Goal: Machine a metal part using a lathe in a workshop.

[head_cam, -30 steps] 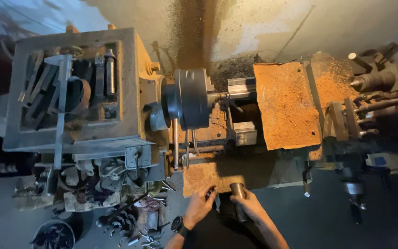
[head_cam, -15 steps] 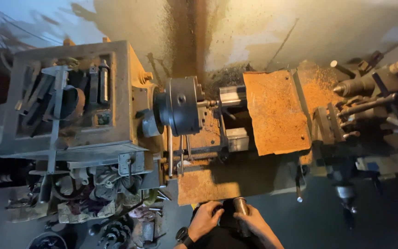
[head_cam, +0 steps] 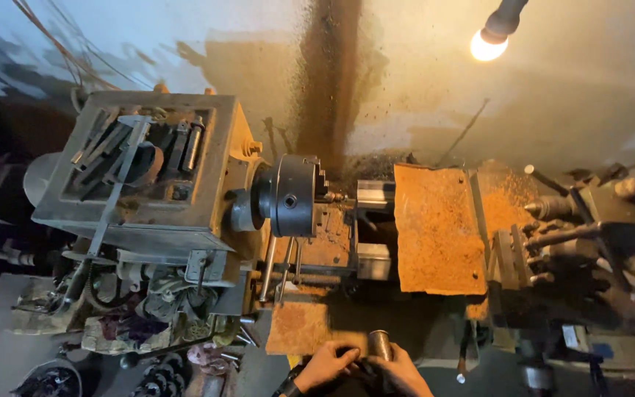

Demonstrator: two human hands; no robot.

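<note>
We stand over an old lathe (head_cam: pixel 310 220), and both our hands sit at the bottom edge of the view, at about six o'clock from the chuck (head_cam: pixel 293 195). Our left hand (head_cam: pixel 326 365) is curled, its fingers closed toward the lower part of a short metal cylinder (head_cam: pixel 380 344), and our right hand (head_cam: pixel 404 371) wraps in from the other side. Together they grip the piece upright, so that its open, round top faces us; how tightly each finger presses we cannot tell, since the hands are partly cut off by the frame. A dark watch shows on our left wrist.

The cylinder is held just in front of a rusty flat plate (head_cam: pixel 301 328) at the lathe's near edge, well apart from the chuck, whose jaws hold only a short stub pointing toward three o'clock. A larger rusted sheet (head_cam: pixel 435 228) lies over the carriage at three o'clock from the chuck, seemingly as a cover over the ways. Further toward three o'clock stands the tailstock (head_cam: pixel 582 206) with its handles. On top of the headstock (head_cam: pixel 141 176), at nine o'clock, an open tray keeps wrenches and bars within reach. A bare bulb (head_cam: pixel 485 45) at one o'clock lights the stained wall, and rags and loose parts crowd the shelf at seven o'clock.
</note>
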